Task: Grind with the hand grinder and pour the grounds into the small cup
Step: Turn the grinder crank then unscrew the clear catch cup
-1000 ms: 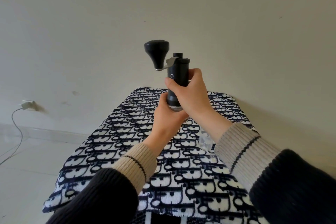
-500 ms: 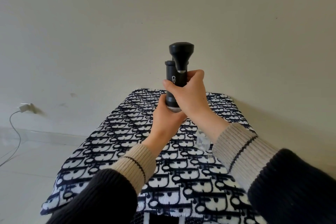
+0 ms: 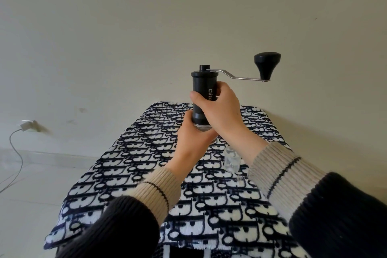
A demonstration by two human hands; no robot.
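Behind both hands stands a plain wall. Right hand (image 3: 222,109) wraps the black grinder (image 3: 203,98); left hand (image 3: 193,136) grips its bottom. Its crank knob (image 3: 267,63) sticks out right. Small cup (image 3: 231,161) sits on the patterned bench (image 3: 125,174) under the right wrist.

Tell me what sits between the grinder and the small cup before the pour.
Only the person's own right forearm. The grinder is held above the cloth by both hands, and the small cup stands below, partly hidden behind that forearm. No other object lies between them.
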